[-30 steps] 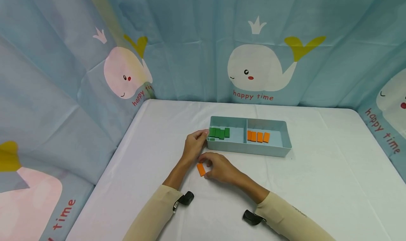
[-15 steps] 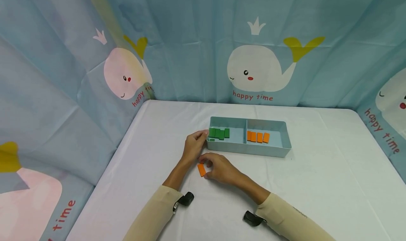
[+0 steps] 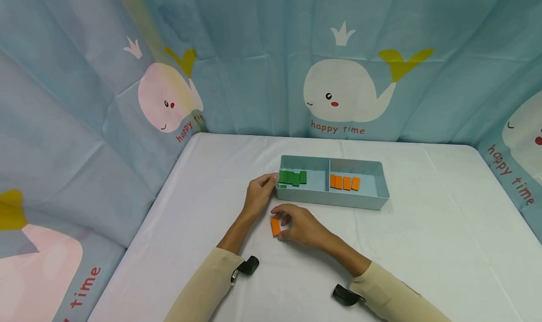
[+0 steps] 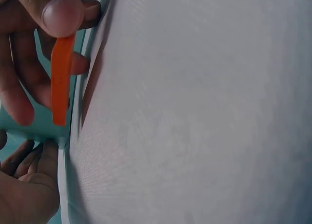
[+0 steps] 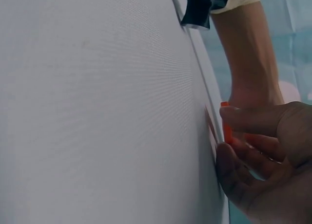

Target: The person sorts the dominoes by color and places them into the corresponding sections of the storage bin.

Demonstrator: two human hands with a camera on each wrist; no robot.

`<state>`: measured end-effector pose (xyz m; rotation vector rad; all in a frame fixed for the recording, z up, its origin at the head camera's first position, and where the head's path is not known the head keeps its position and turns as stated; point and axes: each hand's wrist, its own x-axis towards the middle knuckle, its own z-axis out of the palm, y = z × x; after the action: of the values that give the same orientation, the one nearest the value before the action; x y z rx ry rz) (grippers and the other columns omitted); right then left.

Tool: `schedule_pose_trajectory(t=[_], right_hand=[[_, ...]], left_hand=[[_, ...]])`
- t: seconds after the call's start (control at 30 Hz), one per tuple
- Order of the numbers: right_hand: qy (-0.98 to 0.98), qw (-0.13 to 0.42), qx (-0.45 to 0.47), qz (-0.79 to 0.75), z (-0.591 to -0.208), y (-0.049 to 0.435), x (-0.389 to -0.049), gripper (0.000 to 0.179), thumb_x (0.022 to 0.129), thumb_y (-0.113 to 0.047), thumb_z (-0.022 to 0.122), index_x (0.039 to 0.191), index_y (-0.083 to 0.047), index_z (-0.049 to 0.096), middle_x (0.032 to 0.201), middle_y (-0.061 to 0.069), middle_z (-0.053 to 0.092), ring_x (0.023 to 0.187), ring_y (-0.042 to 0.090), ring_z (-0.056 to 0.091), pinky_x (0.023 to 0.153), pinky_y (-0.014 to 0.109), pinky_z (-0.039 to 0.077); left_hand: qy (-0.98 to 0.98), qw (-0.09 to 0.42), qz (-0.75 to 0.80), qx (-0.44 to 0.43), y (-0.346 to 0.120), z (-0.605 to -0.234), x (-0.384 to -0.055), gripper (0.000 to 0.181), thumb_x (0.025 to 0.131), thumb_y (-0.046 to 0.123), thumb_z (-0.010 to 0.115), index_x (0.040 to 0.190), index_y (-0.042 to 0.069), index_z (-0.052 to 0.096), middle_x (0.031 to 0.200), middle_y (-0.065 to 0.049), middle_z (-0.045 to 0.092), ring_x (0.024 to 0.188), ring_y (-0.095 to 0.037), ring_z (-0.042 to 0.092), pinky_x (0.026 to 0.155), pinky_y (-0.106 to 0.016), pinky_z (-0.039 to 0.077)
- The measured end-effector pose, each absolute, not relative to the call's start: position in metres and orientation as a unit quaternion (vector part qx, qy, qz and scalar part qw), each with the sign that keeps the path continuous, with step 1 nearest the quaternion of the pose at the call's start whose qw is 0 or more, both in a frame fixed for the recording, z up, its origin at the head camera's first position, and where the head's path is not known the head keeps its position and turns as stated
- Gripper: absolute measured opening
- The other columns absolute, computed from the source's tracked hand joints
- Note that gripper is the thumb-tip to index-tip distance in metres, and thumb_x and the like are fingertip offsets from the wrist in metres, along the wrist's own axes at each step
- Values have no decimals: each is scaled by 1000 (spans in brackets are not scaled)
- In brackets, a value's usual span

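Observation:
My right hand (image 3: 301,225) pinches an orange domino-like tile (image 3: 275,227) between thumb and fingers, in front of the box. In the left wrist view the tile (image 4: 61,83) stands out from under the thumb, and a shadow falls on the cloth beside it. At the left end of the light blue divided box (image 3: 332,198), my left hand (image 3: 257,197) rests its fingertips on the end wall. Several green tiles (image 3: 290,177) lie in the left compartment. Several orange tiles (image 3: 346,183) lie side by side in the right one, close to the divider.
A white cloth (image 3: 432,228) covers the table. Pale blue curtains (image 3: 254,91) with whale prints hang behind the table and along its sides. Black wrist cameras (image 3: 346,295) are fixed at both sleeves.
My right hand has shifted slightly to the right with the orange tile, which stands more upright in the head view. The left hand and the box have stayed in place.

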<state>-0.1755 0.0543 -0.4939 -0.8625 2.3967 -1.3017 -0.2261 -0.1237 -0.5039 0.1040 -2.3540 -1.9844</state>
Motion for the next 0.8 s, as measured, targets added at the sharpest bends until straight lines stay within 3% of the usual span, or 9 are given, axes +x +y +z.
schedule_pose_trajectory(t=[0.37,0.63,0.8], right_hand=[[816,135,-270,-493,-487,78,-171,58,83,1,89,136,-7,68,124,3,70,102,21,71,84,29,62],[806,113,-263,-518,-482,92,-173,57,84,4,86,137,-4,67,128,8,71,104,21,70,90,42,64],[805,106,-252,-527,-476,102,-175,56,85,6,83,138,-3,66,127,7,72,104,22,71,86,35,65]], left_hand=[[-762,32,-646,33,-123,-504,-227,42,108,30,64,133,-3,72,127,-19,75,120,-27,70,102,-34,60],[-764,27,-643,36,-123,-503,-227,42,109,30,63,133,-2,72,131,-18,73,124,-27,68,107,-39,58],[-759,25,-649,38,-122,-503,-226,40,109,29,63,134,-2,71,133,-18,72,128,-25,67,108,-36,56]])
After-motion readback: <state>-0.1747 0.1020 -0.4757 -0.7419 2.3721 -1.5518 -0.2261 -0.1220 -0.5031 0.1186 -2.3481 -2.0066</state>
